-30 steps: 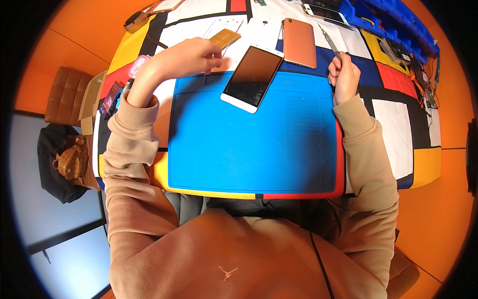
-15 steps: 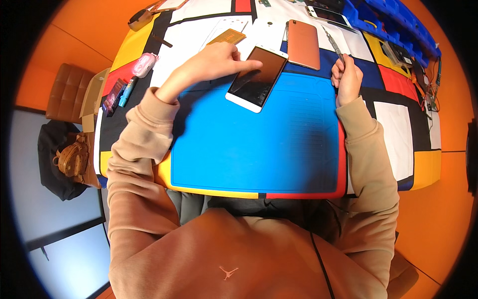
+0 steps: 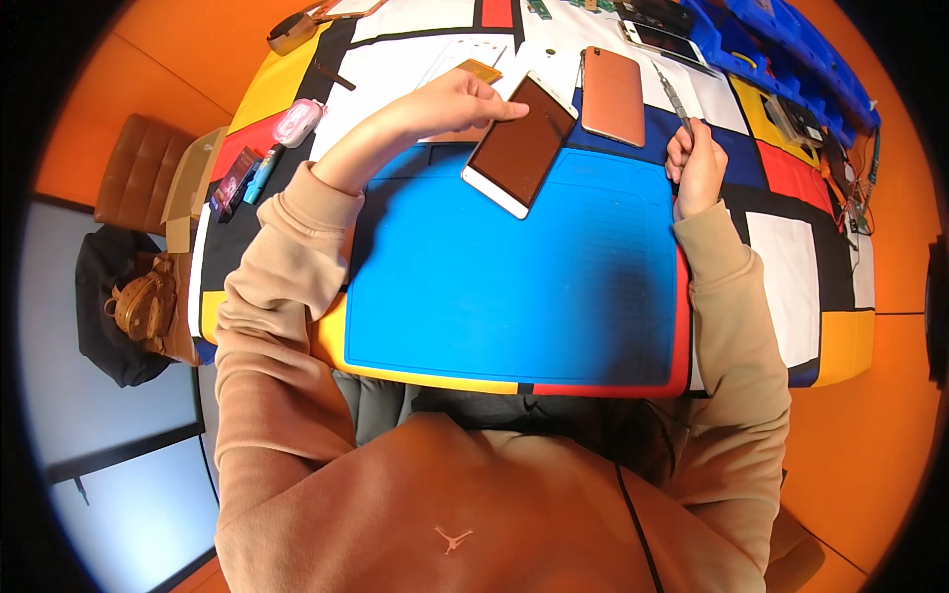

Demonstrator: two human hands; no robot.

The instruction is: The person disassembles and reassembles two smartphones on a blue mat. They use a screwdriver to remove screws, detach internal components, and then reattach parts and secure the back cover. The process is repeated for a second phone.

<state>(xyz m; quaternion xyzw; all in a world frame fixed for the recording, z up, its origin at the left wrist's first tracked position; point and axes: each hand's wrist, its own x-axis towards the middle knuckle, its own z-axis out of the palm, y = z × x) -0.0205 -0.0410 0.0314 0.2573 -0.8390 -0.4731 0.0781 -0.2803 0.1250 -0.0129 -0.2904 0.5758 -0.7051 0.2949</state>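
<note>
My left hand (image 3: 457,103) pinches the upper left edge of a white-framed smartphone (image 3: 521,148), thumb at the rim of its dark screen. The phone looks slightly tilted, its lower end over the blue mat (image 3: 504,287); whether it is fully off the surface I cannot tell. My right hand (image 3: 698,166) is closed around a slim grey precision screwdriver (image 3: 672,96), its thin tip pointing up and away. Between the hands, a copper-coloured phone back (image 3: 613,96) lies beyond the mat. A small gold-coloured piece (image 3: 481,70) shows behind my left fingers, partly hidden.
Blue parts bins (image 3: 791,64) stand at the far right, near another white phone (image 3: 670,43). At right lie wires and a green circuit board (image 3: 858,216). A pink case (image 3: 299,123) and a blue marker (image 3: 261,175) lie at left on the patterned tablecloth (image 3: 781,277).
My left hand has gone from pointing over the screen to gripping the phone's left edge, and the phone has tilted. My right hand keeps the screwdriver. The whole view has shifted slightly.
</note>
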